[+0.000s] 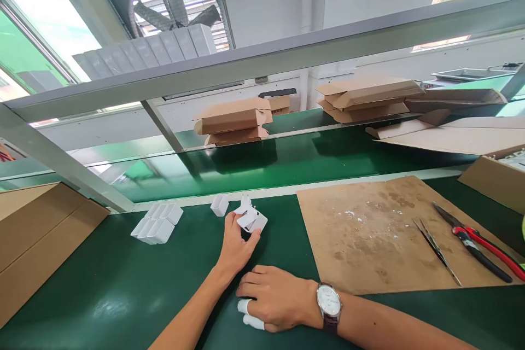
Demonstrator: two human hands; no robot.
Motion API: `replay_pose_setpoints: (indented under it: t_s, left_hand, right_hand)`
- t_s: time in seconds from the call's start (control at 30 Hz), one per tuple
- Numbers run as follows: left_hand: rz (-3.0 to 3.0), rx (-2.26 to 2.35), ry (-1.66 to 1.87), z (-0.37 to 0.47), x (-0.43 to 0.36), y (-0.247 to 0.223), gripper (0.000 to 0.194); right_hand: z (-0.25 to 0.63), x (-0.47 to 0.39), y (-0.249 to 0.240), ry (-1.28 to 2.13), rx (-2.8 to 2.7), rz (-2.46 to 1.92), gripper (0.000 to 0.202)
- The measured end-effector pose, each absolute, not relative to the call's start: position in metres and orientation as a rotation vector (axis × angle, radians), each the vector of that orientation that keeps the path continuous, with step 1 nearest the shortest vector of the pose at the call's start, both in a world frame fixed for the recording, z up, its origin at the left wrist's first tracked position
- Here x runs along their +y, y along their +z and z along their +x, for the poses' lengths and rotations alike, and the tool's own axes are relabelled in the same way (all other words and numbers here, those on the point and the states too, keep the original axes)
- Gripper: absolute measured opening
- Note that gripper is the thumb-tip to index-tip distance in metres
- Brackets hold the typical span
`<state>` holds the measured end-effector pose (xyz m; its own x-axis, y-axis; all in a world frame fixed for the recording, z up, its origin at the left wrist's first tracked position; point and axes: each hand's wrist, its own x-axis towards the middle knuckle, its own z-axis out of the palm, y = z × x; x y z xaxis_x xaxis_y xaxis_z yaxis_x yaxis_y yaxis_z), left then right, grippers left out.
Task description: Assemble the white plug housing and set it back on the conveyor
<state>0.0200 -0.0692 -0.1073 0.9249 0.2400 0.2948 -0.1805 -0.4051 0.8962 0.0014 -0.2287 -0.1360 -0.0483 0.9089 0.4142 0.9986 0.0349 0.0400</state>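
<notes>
Just left of frame centre, the left hand (237, 245) grasps a white plug adapter (251, 220) lifted off the green bench (102, 284), while the right hand (274, 298) rests loosely curled below, holding nothing.

The left hand (237, 243) reached forward over the green table (102, 284) and gripped a white charger plug (251, 220) between its fingertips. The right hand (275, 298), wearing a wristwatch (328, 303), lay flat nearer by with white finger cots (249, 313). A cluster of white plugs (157, 223) sat to the left; pliers (478, 240) and tweezers (435, 249) lay on the brown board (369, 235) to the right.
</notes>
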Motion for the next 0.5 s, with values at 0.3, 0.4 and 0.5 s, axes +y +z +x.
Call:
replay_pose_setpoints:
  t_s: [0.3,0.4,0.5]
  left_hand:
    - [2.081,0.118,0.395,0.025,-0.068,-0.107,0.083]
    - [2.095,0.100,0.187,0.033,-0.054,-0.101,0.105]
    - [2.075,0.033,0.009,0.044,-0.040,-0.091,0.111]
  right_hand:
    - [-0.002,-0.232,-0.134,-0.498,-2.011,-2.000,0.021]
    - [-0.003,-0.232,-0.135,-0.504,-1.991,-2.004,0.020]
    - [-0.002,-0.231,-0.134,-0.494,-2.006,-2.008,0.023]
